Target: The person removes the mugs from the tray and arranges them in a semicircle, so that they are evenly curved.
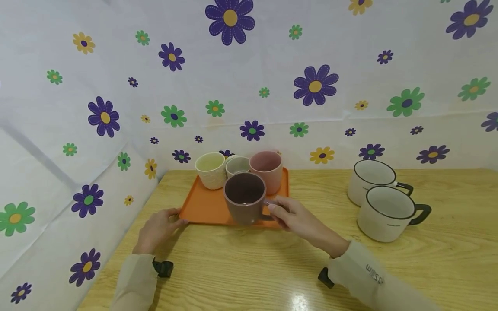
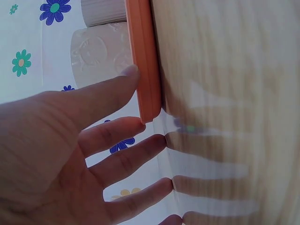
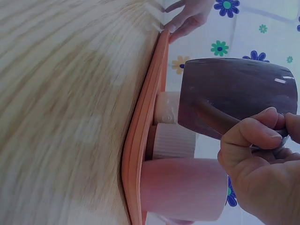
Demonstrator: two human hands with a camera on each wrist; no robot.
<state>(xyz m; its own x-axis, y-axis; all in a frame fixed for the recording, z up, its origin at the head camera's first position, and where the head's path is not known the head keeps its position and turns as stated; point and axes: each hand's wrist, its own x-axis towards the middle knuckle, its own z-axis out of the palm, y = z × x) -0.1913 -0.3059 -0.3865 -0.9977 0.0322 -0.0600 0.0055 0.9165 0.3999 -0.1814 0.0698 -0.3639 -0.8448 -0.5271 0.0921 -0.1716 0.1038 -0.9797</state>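
Wood-grain counter [image 1: 249, 276] carries orange tray [image 1: 206, 209] at left, two white mugs [image 1: 379, 224] with dark rims standing at right.

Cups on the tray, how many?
3, at the back of the tray: a pale green cup at left, a grey cup, partly hidden, in the middle, a pink cup at right.

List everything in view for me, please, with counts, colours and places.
Floral cloth: 1, white, behind and left
Table: 1, light wood, foreground
Tray: 1, orange, on the table
Pale cup: 1, yellow-green, tray's back left
Pink cup: 1, pink, tray's back right
Ribbed cup: 1, greyish white, between those
Brown mug: 1, purplish brown, above tray
Black-rimmed mugs: 2, white, table's right
Sleeves: 2, beige, foreground
Wrist devices: 2, black, beside the sleeves
Left hand: 1, bare, at tray's near left corner
Right hand: 1, bare, holding the brown mug
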